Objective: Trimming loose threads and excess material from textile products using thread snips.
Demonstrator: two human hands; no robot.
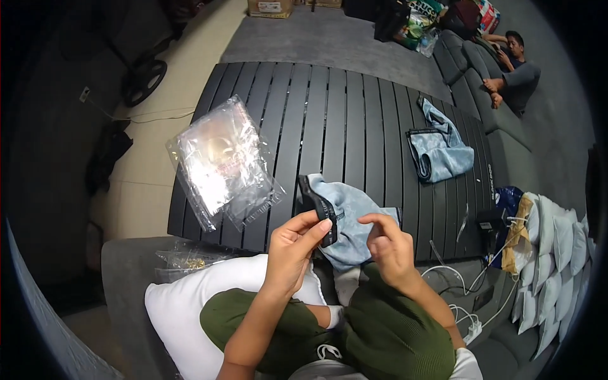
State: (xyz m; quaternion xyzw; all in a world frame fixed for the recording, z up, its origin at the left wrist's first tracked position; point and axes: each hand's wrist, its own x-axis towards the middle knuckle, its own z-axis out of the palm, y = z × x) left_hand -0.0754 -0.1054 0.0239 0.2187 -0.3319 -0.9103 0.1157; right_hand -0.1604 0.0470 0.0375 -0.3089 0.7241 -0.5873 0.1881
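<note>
My left hand (296,244) is closed in a pinch on the black elastic band of a light-blue mottled cloth sleeve (348,206). The sleeve hangs from that grip over the near edge of the slatted table, its body spreading to the right. Just right of the cloth, my right hand (391,247) has its index finger stretched toward it and the other fingers loosely curled, with nothing visible in them. A second light-blue cloth piece (443,158) with black edging lies folded at the table's right side, apart from both hands.
Clear plastic bags (221,158) lie on the left of the dark slatted table (354,114). A white pillow (183,310) is beside my left leg. Cables and a power strip (472,330) lie at right, near stacked grey pouches (551,266). A person (513,63) sits on the far-right sofa.
</note>
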